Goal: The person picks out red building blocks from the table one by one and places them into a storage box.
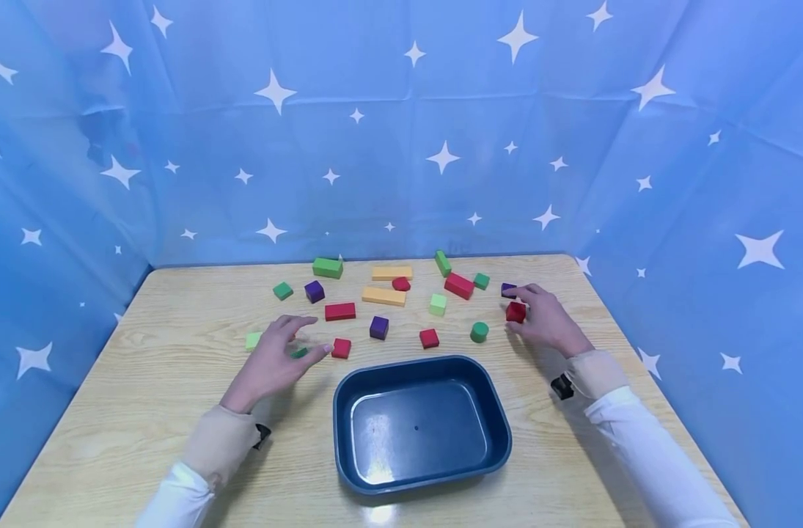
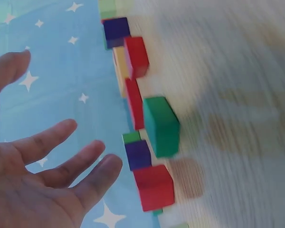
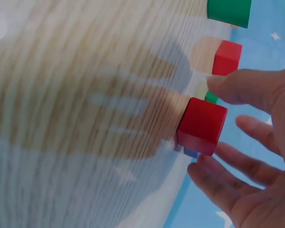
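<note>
In the head view my left hand [image 1: 269,367] hovers over the left side of the blocks, fingers spread and holding nothing. A dark green block [image 1: 298,353] shows between its thumb and fingers, with a red cube [image 1: 341,348] just beyond the thumb tip. The left wrist view has the same green block [image 2: 160,127] apart from the fingers. On the right, my right hand [image 1: 545,320] surrounds another red cube [image 1: 516,313]. Its thumb and fingers stand on either side of that cube [image 3: 202,124], with a gap at the thumb. A purple block [image 1: 509,290] lies by the index finger.
A dark blue tray [image 1: 416,477] stands at the front middle of the wooden table [image 1: 144,411]. Behind it lie several scattered blocks, among them a purple cube [image 1: 378,328], a green cylinder [image 1: 479,332] and an orange bar [image 1: 384,296]. A starry blue curtain [image 1: 388,198] encloses the table.
</note>
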Demonstrator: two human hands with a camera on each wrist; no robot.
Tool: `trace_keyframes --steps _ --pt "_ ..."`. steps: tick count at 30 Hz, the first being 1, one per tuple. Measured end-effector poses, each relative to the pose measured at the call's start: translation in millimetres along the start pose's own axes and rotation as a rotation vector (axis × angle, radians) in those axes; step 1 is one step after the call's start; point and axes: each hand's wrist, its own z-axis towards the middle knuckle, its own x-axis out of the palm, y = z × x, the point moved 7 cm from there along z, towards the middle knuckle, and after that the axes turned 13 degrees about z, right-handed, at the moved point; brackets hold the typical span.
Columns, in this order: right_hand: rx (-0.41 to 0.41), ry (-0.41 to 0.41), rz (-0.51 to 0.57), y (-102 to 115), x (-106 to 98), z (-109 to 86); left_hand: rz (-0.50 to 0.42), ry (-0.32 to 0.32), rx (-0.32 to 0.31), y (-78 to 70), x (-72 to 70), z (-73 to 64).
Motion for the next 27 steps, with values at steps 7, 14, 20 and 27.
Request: trace_keyframes --steps 7,14,20,27 --pt "0.0 0.014 0.019 -1 2 1.5 -0.114 0.073 0.034 -18.7 8.3 -2.9" --pt "0.002 0.018 0.043 0 4 2.3 -0.184 0.15 0.115 -34.9 18.9 -3.5" --pt "0.005 0.014 0.044 -1 3 2.3 -0.264 0.285 0.077 -39.6 28.4 -7.7" --pt "-0.004 0.003 0.026 0 3 3.9 -0.345 0.38 0.057 -41.1 33.1 -12.6"
